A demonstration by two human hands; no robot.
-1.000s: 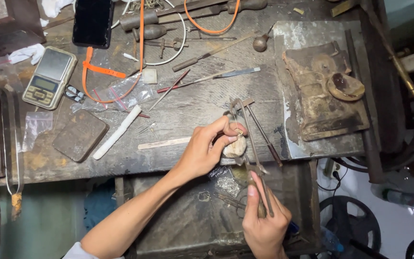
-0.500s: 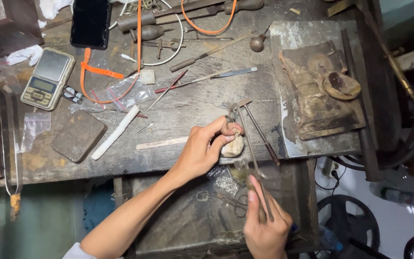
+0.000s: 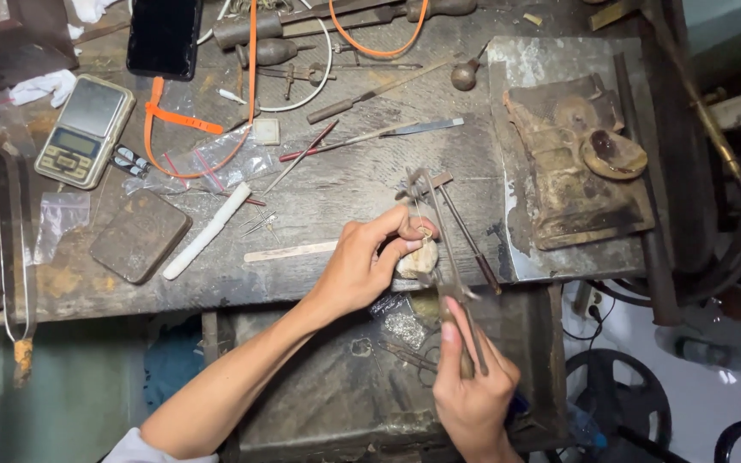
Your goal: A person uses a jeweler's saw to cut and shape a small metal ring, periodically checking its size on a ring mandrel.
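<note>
My left hand (image 3: 370, 261) rests at the front edge of the worn wooden bench (image 3: 345, 184). Its fingers pinch a small piece against a pale bench peg (image 3: 419, 258). My right hand (image 3: 471, 386) is below the bench edge and grips the handle of a thin-framed saw (image 3: 448, 231). The saw frame reaches up over the bench, and its top end sits just above the left fingertips. The small piece itself is mostly hidden by the fingers.
A pocket scale (image 3: 84, 130), a dark phone (image 3: 163, 36), a dark flat block (image 3: 140, 236), a white stick (image 3: 206, 231), files, and orange cords lie on the bench. A charred block with a small round dish (image 3: 612, 154) sits right. An open drawer (image 3: 336, 377) lies below.
My right hand with the saw has shifted slightly down and left. My left hand stays pinched at the peg.
</note>
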